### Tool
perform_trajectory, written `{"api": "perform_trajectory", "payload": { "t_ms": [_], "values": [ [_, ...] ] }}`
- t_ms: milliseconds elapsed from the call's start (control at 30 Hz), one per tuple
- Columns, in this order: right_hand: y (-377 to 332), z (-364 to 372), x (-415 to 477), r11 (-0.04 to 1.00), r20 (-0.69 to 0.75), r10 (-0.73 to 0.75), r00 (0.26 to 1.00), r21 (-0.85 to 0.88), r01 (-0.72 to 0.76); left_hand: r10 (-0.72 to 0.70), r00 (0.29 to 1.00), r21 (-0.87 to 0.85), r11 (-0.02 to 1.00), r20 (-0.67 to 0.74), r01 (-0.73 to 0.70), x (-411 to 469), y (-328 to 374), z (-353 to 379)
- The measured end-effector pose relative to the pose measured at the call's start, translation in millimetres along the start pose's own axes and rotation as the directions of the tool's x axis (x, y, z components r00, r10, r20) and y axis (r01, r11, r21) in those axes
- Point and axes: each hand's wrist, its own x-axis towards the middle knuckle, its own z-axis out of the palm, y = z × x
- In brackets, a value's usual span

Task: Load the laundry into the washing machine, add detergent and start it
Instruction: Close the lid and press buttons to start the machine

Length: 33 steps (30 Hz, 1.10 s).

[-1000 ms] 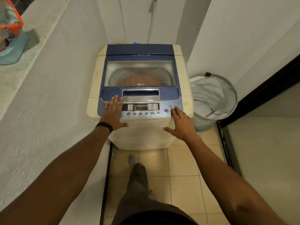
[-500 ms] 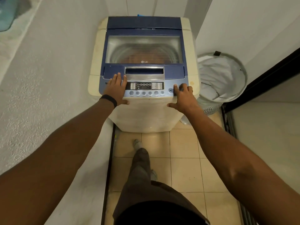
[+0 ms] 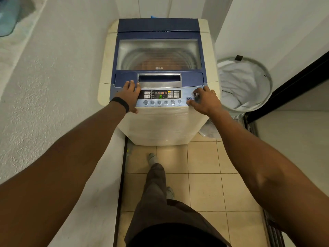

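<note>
A cream top-loading washing machine with a blue lid stands ahead of me. The lid is closed, and reddish laundry shows through its window. The control panel is lit, with a green character and small red and yellow lights. My left hand rests flat on the panel's left end, a black band on the wrist. My right hand lies on the panel's right end, fingers on the round buttons there.
A round laundry basket with a white liner stands to the right of the machine. A rough white wall ledge runs along the left. A dark door frame sits at right. My leg and foot are on the tiled floor.
The panel display has lit up; it was dark in both earlier frames. The view moved closer to the machine. My right fingers shifted slightly on the right-end buttons.
</note>
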Motion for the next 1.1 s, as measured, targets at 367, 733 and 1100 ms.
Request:
{"api": "perform_trajectory", "payload": {
  "t_ms": [367,733,1100],
  "values": [
    [-12.4,7.1,5.9,0.984,-0.113,0.178,0.977,0.008,-0.179,-0.011,1.000,-0.048,0.999,0.001,0.011,2.2,-1.6,5.0],
    [-29.0,20.5,12.4,0.963,-0.057,0.235,0.970,-0.120,-0.240,-0.015,1.000,-0.031,0.999,0.005,0.015,-2.0,2.5,0.9],
    [-19.4,51.2,-11.1,0.992,-0.154,-0.044,0.987,-0.123,0.025,-0.020,1.000,-0.066,0.998,-0.008,0.020,-2.4,1.7,3.2]
  ]
}}
